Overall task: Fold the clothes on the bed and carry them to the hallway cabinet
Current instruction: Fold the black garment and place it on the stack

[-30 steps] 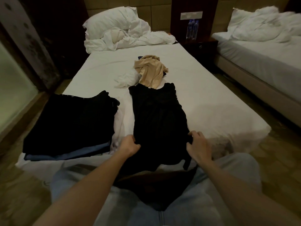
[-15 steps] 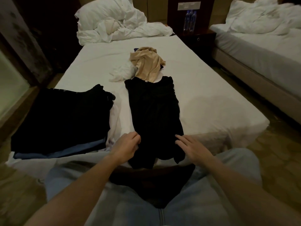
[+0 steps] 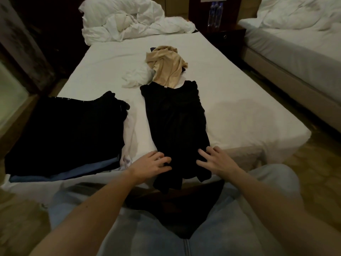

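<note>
Hands, left (image 3: 154, 163) and right (image 3: 215, 160), rest with spread fingers on the hem of the black garment (image 3: 175, 124), which lies flat at 6 o'clock on the bed (image 3: 239, 93); judged soft and limp, it is best gripped at both hem corners.

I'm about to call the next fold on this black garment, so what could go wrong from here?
1. The black garment's lower end hangs off the bed edge, so it may slide off once the left hand and right hand lift.
2. Its collar touches the beige garment; folding upward could snag that.
3. The folded stack sits at the bed's near corner and could be nudged off.
</note>
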Action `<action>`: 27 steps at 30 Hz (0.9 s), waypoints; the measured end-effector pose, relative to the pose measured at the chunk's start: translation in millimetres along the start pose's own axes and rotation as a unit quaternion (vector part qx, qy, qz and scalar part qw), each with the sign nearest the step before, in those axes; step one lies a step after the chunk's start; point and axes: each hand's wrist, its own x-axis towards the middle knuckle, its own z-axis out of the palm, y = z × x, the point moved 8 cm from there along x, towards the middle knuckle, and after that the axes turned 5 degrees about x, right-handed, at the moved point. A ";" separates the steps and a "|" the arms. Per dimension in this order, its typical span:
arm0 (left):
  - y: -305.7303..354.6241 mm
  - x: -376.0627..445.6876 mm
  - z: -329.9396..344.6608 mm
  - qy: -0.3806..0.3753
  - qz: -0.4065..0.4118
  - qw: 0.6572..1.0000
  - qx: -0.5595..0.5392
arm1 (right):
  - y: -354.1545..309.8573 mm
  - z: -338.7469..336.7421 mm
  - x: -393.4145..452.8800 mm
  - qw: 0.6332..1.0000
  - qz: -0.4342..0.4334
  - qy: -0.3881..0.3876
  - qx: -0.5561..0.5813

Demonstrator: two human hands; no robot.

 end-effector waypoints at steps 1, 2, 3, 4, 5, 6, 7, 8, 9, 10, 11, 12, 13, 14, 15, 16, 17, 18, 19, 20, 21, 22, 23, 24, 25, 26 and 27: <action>0.3 4.1 -1.5 -0.003 -0.005 1.000 -0.001 | -0.9 -1.3 3.4 1.000 0.007 0.017 0.005; 1.5 8.0 -0.8 -0.008 -0.009 1.000 -0.001 | -1.1 -3.1 6.5 0.999 0.019 0.027 0.014; 2.6 12.2 0.4 -0.021 -0.014 1.000 0.000 | -1.0 -3.9 8.5 0.999 0.029 0.032 0.026; 3.1 16.1 1.8 -0.034 -0.021 0.999 0.000 | -0.5 -5.0 10.1 0.998 0.039 0.034 0.037; 2.8 20.7 1.5 -0.047 -0.032 0.998 -0.005 | 1.4 -5.9 11.0 0.997 0.049 0.035 0.044; 2.4 24.7 0.7 -0.061 -0.043 0.997 -0.017 | 4.3 -7.5 11.2 0.996 0.062 0.033 0.052; 1.3 27.2 -0.7 -0.082 -0.058 0.994 -0.038 | 8.5 -7.5 11.4 0.995 0.076 0.029 0.065; -1.0 29.3 -1.9 -0.098 -0.073 0.990 -0.068 | 13.9 -6.9 12.1 0.991 0.098 0.013 0.094; -5.2 30.3 -2.5 -0.113 -0.090 0.984 -0.109 | 20.3 -7.5 13.2 0.983 0.124 -0.001 0.133; -11.3 30.5 -1.6 -0.128 -0.111 0.972 -0.161 | 27.0 -8.0 15.1 0.970 0.157 -0.025 0.183; -17.7 29.5 -0.8 -0.152 -0.138 0.953 -0.223 | 33.1 -9.7 16.3 0.951 0.190 -0.049 0.239; -24.6 28.0 0.2 -0.165 -0.172 0.927 -0.291 | 39.7 -12.9 16.0 0.927 0.221 -0.063 0.295; -32.1 25.7 -1.5 -0.159 -0.209 0.897 -0.356 | 46.9 -17.7 14.1 0.901 0.250 -0.064 0.348; -39.4 22.8 -3.9 -0.142 -0.245 0.864 -0.417 | 54.3 -24.1 11.5 0.872 0.274 -0.046 0.403; -45.7 18.9 -9.8 -0.118 -0.282 0.827 -0.473 | 60.0 -31.9 8.7 0.847 0.287 -0.025 0.446; -51.3 13.7 -14.2 -0.088 -0.321 0.783 -0.525 | 63.6 -39.8 6.0 0.831 0.287 -0.016 0.476; -55.1 7.8 -17.5 -0.064 -0.359 0.733 -0.574 | 65.0 -48.2 3.6 0.825 0.280 -0.015 0.492; -59.8 2.8 -19.4 -0.038 -0.395 0.684 -0.613 | 66.8 -55.5 1.9 0.823 0.277 -0.016 0.496; -66.7 -2.3 -20.3 -0.012 -0.430 0.645 -0.631 | 68.8 -59.8 0.6 0.826 0.276 -0.023 0.492; -74.4 -6.7 -20.0 0.012 -0.461 0.619 -0.636 | 73.0 -63.5 0.9 0.831 0.277 -0.021 0.481; -81.9 -9.2 -21.3 0.037 -0.487 0.600 -0.634 | 77.8 -69.3 1.8 0.837 0.281 -0.012 0.469; -89.4 -9.9 -22.3 0.063 -0.507 0.579 -0.635 | 84.8 -73.2 3.0 0.840 0.292 0.007 0.457; -96.8 -9.8 -25.0 0.089 -0.522 0.557 -0.640 | 91.1 -78.5 5.7 0.838 0.298 0.032 0.455; -104.9 -8.4 -28.7 0.117 -0.530 0.539 -0.644 | 98.0 -83.1 9.4 0.827 0.310 0.063 0.464; -113.3 -5.9 -34.1 0.142 -0.533 0.529 -0.645 | 105.8 -87.8 13.3 0.807 0.329 0.099 0.481; -122.3 -3.9 -37.6 0.166 -0.533 0.517 -0.648 | 113.8 -91.4 17.9 0.776 0.349 0.135 0.508; -131.6 -2.2 -37.8 0.185 -0.534 0.504 -0.653 | 122.3 -93.2 23.1 0.743 0.367 0.165 0.534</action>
